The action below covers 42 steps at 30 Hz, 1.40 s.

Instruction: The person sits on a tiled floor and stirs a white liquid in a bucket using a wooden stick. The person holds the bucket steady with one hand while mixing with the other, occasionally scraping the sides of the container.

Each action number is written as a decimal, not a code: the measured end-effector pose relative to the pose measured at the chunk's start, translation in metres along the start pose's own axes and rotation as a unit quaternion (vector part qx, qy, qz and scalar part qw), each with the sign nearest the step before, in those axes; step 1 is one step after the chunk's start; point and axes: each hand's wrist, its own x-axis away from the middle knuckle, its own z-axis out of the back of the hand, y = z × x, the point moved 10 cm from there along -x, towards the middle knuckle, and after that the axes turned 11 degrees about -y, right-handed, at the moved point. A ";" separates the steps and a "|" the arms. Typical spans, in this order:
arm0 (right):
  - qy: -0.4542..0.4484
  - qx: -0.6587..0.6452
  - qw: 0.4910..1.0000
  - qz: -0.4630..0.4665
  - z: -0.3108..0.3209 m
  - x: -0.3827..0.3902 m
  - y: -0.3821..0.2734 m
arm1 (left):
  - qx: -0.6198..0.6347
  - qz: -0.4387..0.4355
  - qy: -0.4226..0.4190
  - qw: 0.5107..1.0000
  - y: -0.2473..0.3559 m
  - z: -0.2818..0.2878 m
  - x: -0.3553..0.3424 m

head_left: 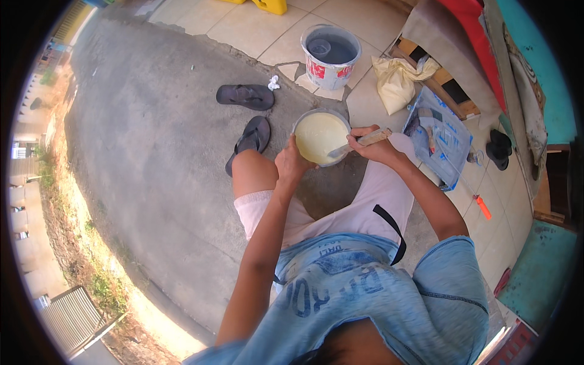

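Note:
A round grey bowl (295, 125) holds a smooth, pale yellow paste (320, 135) in front of my knees. My left hand (293, 159) is closed on the bowl's near left edge, thumb up by the rim. In my right hand (372, 148) is a putty knife (376, 136) with a worn wooden handle. Its flat metal blade slants down to the left, and the tip meets the paste near the bowl's right side. The fingers of my right hand wrap the handle and are close to the rim.
Beyond the bowl stands a white bucket (328, 74) of dark water with a small clear cup in it. A cream plastic bag (392, 85) and a blue-edged tray (443, 143) with tools lie right. Dark slippers (246, 96) rest on the concrete, left.

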 end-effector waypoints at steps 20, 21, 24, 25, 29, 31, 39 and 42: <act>0.224 -0.070 0.972 -0.003 0.018 -0.005 0.011 | -0.018 0.026 -0.021 0.999 0.000 -0.002 -0.003; 0.204 -0.073 0.976 -0.019 0.008 -0.009 0.013 | -0.018 0.030 -0.023 0.999 0.000 -0.002 -0.003; 0.115 -0.058 0.991 -0.023 -0.015 -0.011 0.014 | -0.005 0.002 -0.008 1.000 -0.001 -0.001 -0.002; 0.082 -0.039 0.996 0.000 -0.013 -0.006 0.009 | -0.004 0.002 -0.007 1.000 -0.003 -0.002 -0.003; 0.067 -0.011 0.997 -0.041 0.014 0.001 0.008 | -0.002 0.008 -0.012 1.000 -0.005 -0.004 -0.003; 0.157 -0.017 0.987 -0.013 0.024 -0.003 0.007 | -0.004 0.014 -0.018 1.000 -0.003 -0.002 -0.002; 0.099 -0.024 0.995 0.011 -0.015 -0.013 -0.012 | 0.001 -0.004 -0.004 1.000 0.000 0.003 0.002; 0.034 -0.032 0.998 -0.030 0.001 -0.007 0.006 | -0.003 0.002 -0.005 1.000 0.000 0.002 0.001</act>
